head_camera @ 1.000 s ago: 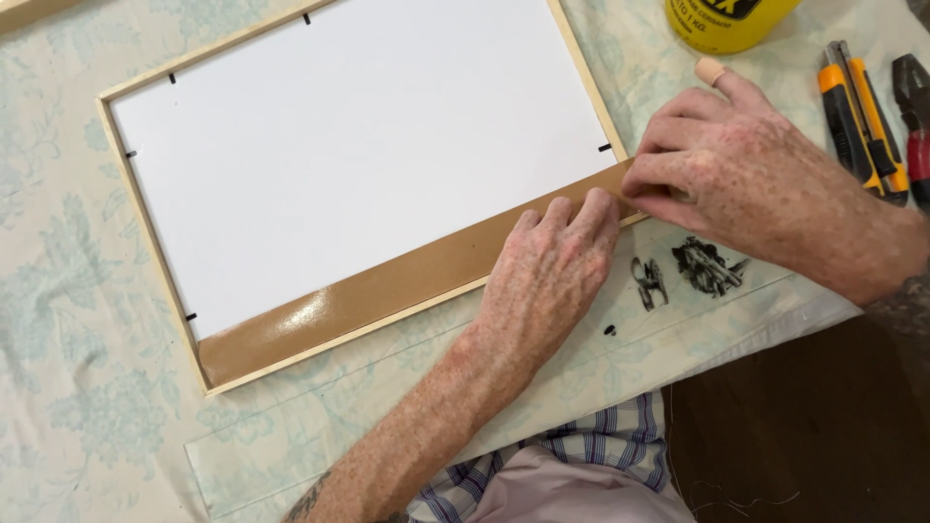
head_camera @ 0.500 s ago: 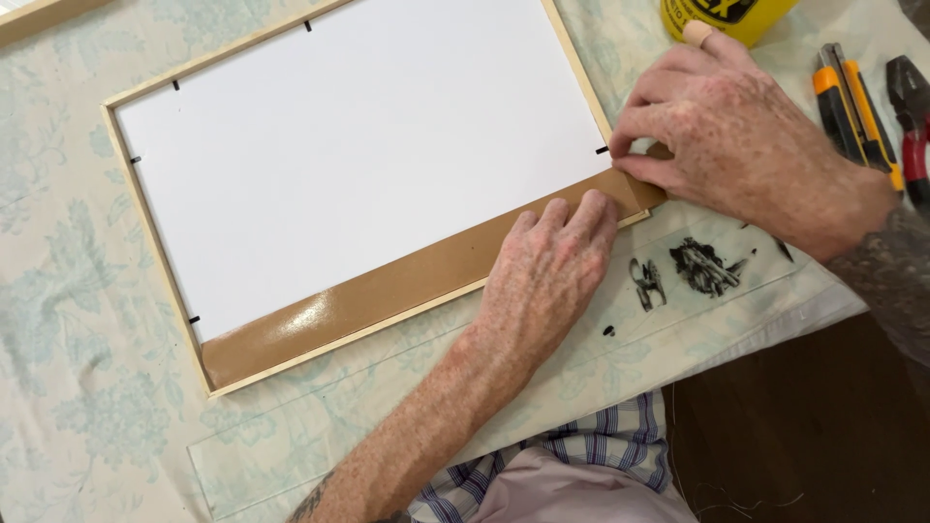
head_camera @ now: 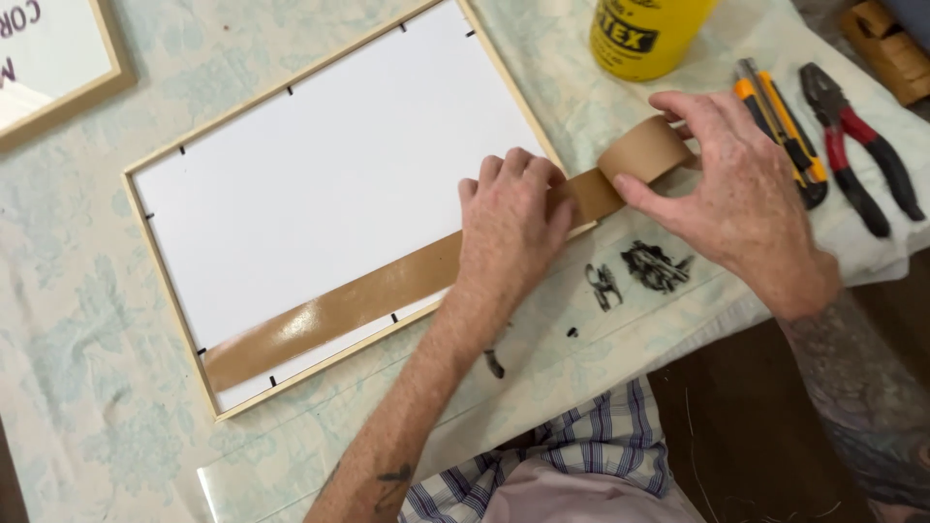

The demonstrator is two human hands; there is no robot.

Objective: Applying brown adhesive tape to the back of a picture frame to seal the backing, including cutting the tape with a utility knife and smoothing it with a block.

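A light wooden picture frame (head_camera: 172, 308) lies face down with its white backing board (head_camera: 320, 184) up. A strip of brown paper tape (head_camera: 329, 312) runs along the frame's near long edge. My left hand (head_camera: 509, 228) lies flat on the tape near the frame's right corner, pressing it down. My right hand (head_camera: 736, 194) grips the brown tape roll (head_camera: 641, 150) just past that corner, and the tape stretches from the roll under my left hand.
A yellow plastic bottle (head_camera: 644, 34) stands at the back. An orange-and-black utility knife (head_camera: 780, 131) and red-handled pliers (head_camera: 857, 145) lie to the right. Another framed picture (head_camera: 53, 58) sits at the top left. Small dark metal bits (head_camera: 639, 271) lie on the patterned cloth near the table's edge.
My right hand has pulled back to the right, lifting the tape roll clear of the frame's corner. My left hand has slid slightly along the tape. The view has shifted.
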